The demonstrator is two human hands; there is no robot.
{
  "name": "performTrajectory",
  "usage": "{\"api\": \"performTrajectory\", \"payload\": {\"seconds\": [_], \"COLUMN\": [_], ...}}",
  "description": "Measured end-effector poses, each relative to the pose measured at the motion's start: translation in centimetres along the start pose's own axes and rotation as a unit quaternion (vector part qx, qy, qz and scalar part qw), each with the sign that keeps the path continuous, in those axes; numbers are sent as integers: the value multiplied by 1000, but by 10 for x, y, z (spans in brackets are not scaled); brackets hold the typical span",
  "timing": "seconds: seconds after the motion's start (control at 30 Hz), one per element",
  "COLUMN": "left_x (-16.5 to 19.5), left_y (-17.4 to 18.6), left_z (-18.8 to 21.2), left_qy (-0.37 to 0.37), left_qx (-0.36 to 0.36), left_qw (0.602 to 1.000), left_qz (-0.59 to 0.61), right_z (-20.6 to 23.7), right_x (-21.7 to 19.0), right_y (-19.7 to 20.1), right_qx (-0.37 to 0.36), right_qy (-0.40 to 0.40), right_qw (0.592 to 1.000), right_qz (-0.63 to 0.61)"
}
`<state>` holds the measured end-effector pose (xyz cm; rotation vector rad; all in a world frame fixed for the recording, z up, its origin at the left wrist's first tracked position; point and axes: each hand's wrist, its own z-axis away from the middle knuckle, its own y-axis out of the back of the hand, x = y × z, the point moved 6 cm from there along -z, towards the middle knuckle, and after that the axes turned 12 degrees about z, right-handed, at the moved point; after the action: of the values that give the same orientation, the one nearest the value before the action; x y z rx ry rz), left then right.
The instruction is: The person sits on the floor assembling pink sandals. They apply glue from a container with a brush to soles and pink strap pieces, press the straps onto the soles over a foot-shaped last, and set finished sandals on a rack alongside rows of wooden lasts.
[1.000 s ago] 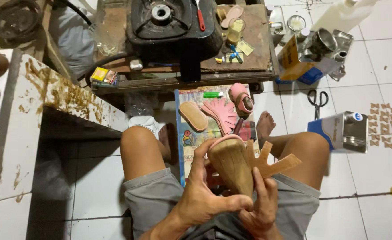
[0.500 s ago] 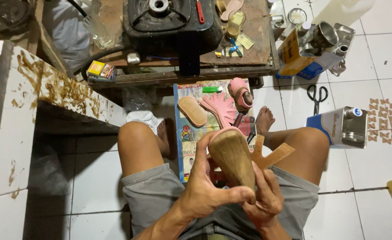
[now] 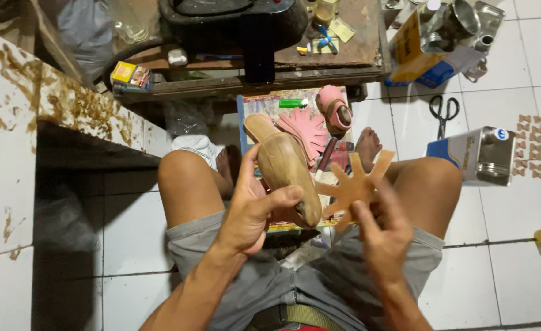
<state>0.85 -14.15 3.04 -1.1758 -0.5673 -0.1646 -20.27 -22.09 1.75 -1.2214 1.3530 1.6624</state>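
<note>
1. Left hand (image 3: 255, 211): wrapped around a wooden shoe last (image 3: 287, 175), thumb across its lower part, so that the last's smooth rounded face is turned up toward the eyes. The last is raised over the lap, between the knees.
2. Right hand (image 3: 384, 236): fingers pinch a tan star-shaped leather cut-out (image 3: 353, 187) by its lower arms, keeping it flat and just beside the last, edge close to the wood.
3. Floor mat with pink cut pieces (image 3: 310, 129) and a tan insole (image 3: 261, 125): laid ahead of the feet, within reach.
4. Black-handled scissors (image 3: 444, 113) and a metal can (image 3: 476, 156): on white tiles to the right, near the knee.
5. Small tan cut shapes (image 3: 537, 144): spread in rows on the tiles, apart from one another.
6. Low wooden bench (image 3: 319, 58): carries a dark machine and small clutter.
</note>
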Motion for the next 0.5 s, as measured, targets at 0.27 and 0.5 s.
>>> {"api": "performTrajectory", "payload": {"seconds": [0.27, 0.5], "left_x": [-18, -11], "left_y": [-5, -8], "left_z": [28, 61], "left_qy": [-3, -61], "left_qx": [-124, -211], "left_qw": [971, 884], "left_qz": [-202, -413], "right_z": [10, 29], "right_x": [-88, -79], "right_y": [-7, -22], "right_qx": [-12, -126], "right_qy": [389, 308], "right_qw": [910, 939], "right_qz": [147, 86]}}
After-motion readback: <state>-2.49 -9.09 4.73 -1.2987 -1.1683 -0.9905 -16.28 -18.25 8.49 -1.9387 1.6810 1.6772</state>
